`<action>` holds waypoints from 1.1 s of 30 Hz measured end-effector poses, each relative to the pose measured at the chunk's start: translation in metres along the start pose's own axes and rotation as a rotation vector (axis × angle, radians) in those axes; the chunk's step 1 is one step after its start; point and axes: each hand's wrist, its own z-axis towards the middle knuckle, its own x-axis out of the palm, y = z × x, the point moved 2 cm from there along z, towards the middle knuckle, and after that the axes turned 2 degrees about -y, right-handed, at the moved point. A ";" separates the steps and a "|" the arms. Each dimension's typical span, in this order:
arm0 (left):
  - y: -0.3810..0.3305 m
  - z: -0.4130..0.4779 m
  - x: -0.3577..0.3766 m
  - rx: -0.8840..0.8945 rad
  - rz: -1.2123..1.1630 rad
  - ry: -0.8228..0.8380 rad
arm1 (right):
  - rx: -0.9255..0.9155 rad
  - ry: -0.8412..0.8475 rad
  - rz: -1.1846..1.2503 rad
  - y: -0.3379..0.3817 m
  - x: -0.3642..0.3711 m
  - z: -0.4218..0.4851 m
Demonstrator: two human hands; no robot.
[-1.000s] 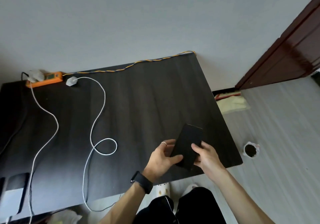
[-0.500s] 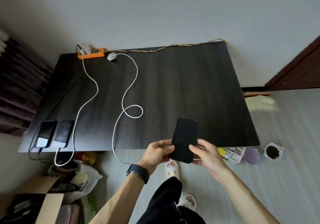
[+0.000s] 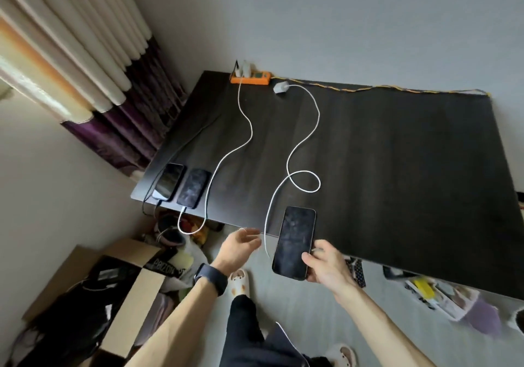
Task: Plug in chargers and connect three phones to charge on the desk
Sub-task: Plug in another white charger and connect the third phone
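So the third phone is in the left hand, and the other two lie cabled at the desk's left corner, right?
No. The head view shows the third phone in the right hand; the left hand is open. The other two phones do lie cabled at the left corner of the desk.

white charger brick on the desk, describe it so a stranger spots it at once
On the dark wooden desk, find the orange power strip at the far edge. Just right of it lies the small white charger brick; unlike the white plugs standing in the strip, it is unplugged.
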 end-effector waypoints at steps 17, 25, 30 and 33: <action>0.071 0.201 -0.236 0.169 1.030 0.130 | 0.180 -0.140 -0.189 0.078 0.249 0.176; 0.072 0.219 -0.238 0.131 1.115 0.179 | 0.248 -0.219 -0.404 0.081 0.250 0.194; 0.065 0.218 -0.232 0.114 1.131 0.176 | 0.206 -0.298 -0.651 0.080 0.255 0.194; 0.066 0.215 -0.231 0.101 1.149 0.174 | 0.180 -0.343 -0.740 0.080 0.257 0.192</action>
